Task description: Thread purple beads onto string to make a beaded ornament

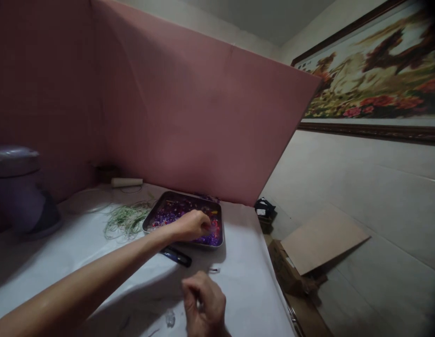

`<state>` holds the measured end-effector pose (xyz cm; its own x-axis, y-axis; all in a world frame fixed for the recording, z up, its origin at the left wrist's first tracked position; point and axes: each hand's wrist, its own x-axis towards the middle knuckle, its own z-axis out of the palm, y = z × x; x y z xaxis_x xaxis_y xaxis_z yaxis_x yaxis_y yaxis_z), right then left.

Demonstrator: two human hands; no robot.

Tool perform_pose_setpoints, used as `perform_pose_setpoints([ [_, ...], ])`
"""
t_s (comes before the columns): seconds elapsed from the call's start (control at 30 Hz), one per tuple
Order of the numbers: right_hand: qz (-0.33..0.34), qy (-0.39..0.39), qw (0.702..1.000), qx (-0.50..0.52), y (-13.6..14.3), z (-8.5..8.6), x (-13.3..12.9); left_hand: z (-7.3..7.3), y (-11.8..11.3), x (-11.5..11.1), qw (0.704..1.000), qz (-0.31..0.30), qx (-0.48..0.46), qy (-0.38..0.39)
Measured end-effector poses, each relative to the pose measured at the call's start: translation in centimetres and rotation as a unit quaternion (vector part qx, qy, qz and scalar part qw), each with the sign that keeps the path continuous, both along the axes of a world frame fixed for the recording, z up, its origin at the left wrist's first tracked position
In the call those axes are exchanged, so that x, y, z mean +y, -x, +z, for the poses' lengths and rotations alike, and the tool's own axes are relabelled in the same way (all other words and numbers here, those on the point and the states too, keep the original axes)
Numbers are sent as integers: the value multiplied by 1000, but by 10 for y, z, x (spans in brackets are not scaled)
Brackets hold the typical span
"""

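A dark metal tray [221, 236] on the white-covered table holds many small purple, red and yellow beads [168, 211]. Over the tray's right part is my left hand [192, 225], its fingers curled down at the beads; what lies between the fingertips is hidden. My right hand [205, 302] is nearer to me, above the table, with fingers curled toward the thumb; anything it grips is too small to make out. Between the hands lie a dark blue tool or knife [177, 256] and a tiny white and dark item [214, 270].
A tangle of green thread [124, 221] lies left of the tray, with a pale roll [127, 182] behind it. A small clear object [170, 318] sits near my right hand. At the left stands a purple appliance [22, 192]; cardboard [324, 238] is beyond the table's right edge.
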<state>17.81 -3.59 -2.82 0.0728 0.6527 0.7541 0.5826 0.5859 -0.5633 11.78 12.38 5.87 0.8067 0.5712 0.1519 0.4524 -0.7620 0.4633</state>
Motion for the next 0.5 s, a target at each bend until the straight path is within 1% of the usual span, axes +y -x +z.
perform_pose_setpoints([
  [0.07, 39, -58, 996, -46, 3, -1, -1, -4, 4, -22, 999, -47, 0, 18],
  [0.1, 51, -74, 994, -57, 4, -2, -2, -7, 7, -31, 997, -73, -15, 15],
  [0.17, 54, -83, 993, -69, 6, -1, -2, -16, 13, -42, 995, -72, -55, -32],
  [0.2, 52, -83, 992, -74, 6, 0, -3, -21, 15, -44, 994, -80, -65, -48],
  [0.3, 46, -73, 993, -85, 6, 2, -4, -34, 21, -37, 982, -127, -116, -76],
  [0.37, 45, -72, 992, -89, 5, 2, -5, -39, 22, -29, 974, -150, -132, -103],
  [0.43, 46, -69, 992, -94, 5, 0, -5, -41, 20, -21, 970, -153, -140, -126],
  [0.5, 44, -70, 992, -96, 5, -2, -4, -41, 16, -17, 969, -140, -142, -146],
])
